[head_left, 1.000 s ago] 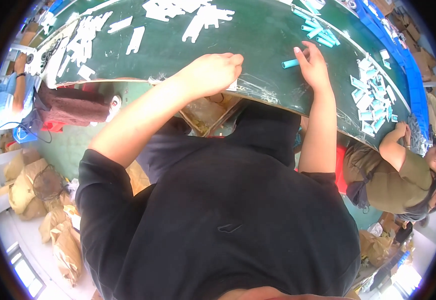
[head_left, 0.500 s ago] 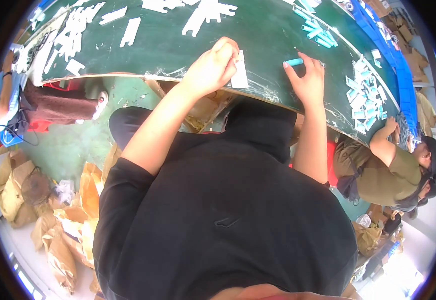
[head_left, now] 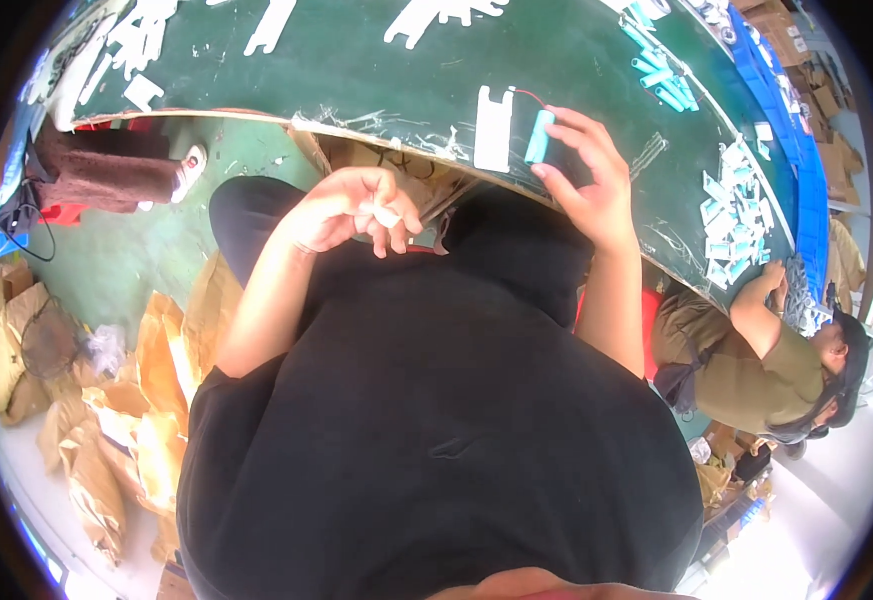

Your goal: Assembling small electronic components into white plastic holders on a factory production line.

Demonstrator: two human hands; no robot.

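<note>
My right hand (head_left: 597, 185) grips a small teal cylindrical cell (head_left: 539, 138) between thumb and fingers, just above the green table. A thin red wire curves from near its top end toward a flat white notched piece (head_left: 494, 132), which lies beside it near the table edge. My left hand (head_left: 362, 208) is back from the table edge, above my lap. Its thumb and index finger are bent together while the other fingers curl loosely; a pale spot shows at the fingertips, too small to name.
More white pieces (head_left: 272, 25) lie at the far side of the green table (head_left: 357, 80). Teal cells (head_left: 662, 75) sit at the far right, with a pile of white-and-teal pieces (head_left: 737, 215) nearer. A co-worker (head_left: 757, 370) is at the right. Paper bags (head_left: 147, 400) stand on the left floor.
My left hand has left the white piece and drawn back toward my body. My right hand has brought the teal cell leftward, turned more upright, beside the white piece.
</note>
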